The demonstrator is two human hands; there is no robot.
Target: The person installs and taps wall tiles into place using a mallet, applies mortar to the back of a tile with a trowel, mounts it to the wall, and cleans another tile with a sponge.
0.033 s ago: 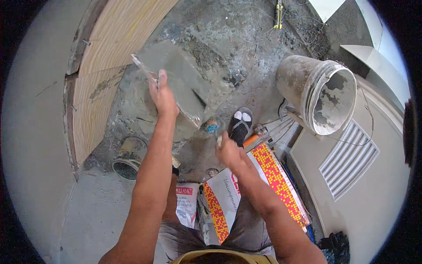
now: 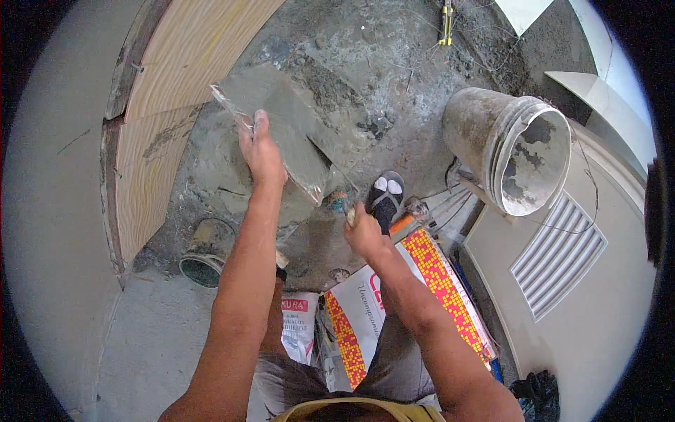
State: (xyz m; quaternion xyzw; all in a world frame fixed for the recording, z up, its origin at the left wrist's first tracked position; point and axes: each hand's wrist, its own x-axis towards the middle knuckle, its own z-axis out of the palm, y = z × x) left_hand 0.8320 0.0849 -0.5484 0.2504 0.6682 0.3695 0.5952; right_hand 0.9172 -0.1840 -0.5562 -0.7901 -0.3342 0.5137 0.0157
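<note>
A flat square tile (image 2: 299, 151), its upper face coated in wet grey mortar, is held tilted over the floor. My left hand (image 2: 263, 156) grips it by the near left edge, thumb on top and fingers underneath. My right hand (image 2: 366, 233) is closed round the light handle of a trowel (image 2: 350, 215). The thin blade shows nearly edge-on, reaching up to the tile's right side; whether it touches the mortar I cannot tell. A round blue-and-brown object (image 2: 339, 201) lies on the floor just below the tile's lower corner, partly hidden.
On the right a large dirty white bucket (image 2: 471, 133) lies tipped beside a pale louvred panel (image 2: 492, 246). A small bucket (image 2: 211, 243) is at the left near wood-patterned boards (image 2: 183, 63). Close to my legs are a printed carton (image 2: 351, 309) and white bag (image 2: 299, 337). A yellow tool (image 2: 446, 24) lies far off.
My right hand and the trowel have shifted slightly, and the blade's line now shows between hand and tile. The tile has barely tilted in my left hand.
</note>
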